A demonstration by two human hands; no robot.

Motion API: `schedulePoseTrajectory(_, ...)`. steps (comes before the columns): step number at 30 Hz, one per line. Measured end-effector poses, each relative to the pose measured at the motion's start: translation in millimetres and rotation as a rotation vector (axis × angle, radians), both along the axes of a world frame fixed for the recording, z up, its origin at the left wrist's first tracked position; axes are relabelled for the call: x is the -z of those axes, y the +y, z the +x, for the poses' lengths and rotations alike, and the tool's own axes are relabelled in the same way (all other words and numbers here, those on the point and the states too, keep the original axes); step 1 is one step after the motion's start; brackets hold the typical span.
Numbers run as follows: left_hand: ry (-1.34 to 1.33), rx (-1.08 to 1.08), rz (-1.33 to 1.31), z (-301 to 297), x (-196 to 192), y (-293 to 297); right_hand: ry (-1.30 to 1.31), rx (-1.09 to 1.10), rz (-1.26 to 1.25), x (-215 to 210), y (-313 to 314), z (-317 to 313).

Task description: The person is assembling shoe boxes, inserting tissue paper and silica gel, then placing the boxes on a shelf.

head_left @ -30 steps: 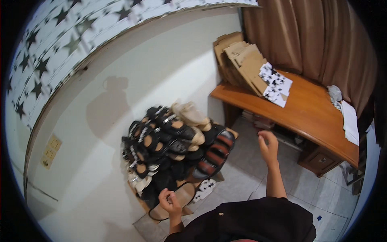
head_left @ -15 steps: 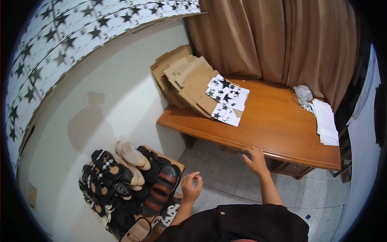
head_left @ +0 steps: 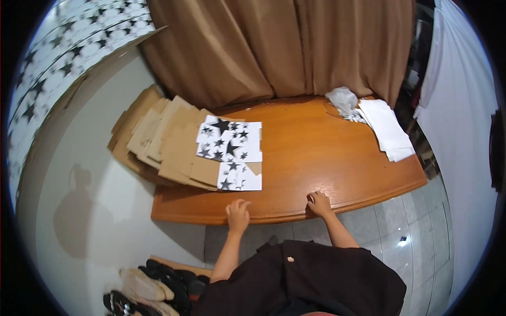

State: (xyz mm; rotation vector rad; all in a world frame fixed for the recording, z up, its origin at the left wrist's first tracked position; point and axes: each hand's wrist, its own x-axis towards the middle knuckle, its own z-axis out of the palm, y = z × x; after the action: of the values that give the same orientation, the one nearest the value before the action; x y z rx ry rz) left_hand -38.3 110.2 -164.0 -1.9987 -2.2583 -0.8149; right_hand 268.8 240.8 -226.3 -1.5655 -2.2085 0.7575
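Observation:
My left hand (head_left: 238,215) is over the front edge of the wooden table, its fingers loosely bent and apart, with nothing in it. Further right, my right hand (head_left: 319,204) is at the same edge, fingers curved with a gap toward the thumb, and it is empty too. Nearest to my left hand lies a flattened cardboard box with a white, black-star print (head_left: 229,139). It is the top one of a leaning, overlapping stack of flat brown cardboard boxes (head_left: 184,142) on the table's left side.
White paper sheets (head_left: 387,129) and a crumpled clear plastic bag (head_left: 343,100) lie at the right of the wooden table (head_left: 300,152). Shoes (head_left: 147,284) are piled at lower left. A brown curtain (head_left: 274,47) hangs behind, a white cloth (head_left: 458,121) at right.
My view has turned right and come closer to the table. Both hands have come to its front edge; the shoe pile has slid toward the lower left of the picture.

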Motion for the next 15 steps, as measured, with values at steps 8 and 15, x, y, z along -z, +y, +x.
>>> schedulePoseTrajectory(8, 0.476, 0.143, -0.179, -86, 54, 103, -0.093, 0.264, 0.079, 10, 36, -9)
schedulePoseTrajectory(15, 0.492, 0.428, -0.266, -95, 59, 121, -0.304, 0.455, 0.031, 3, 31, -21)
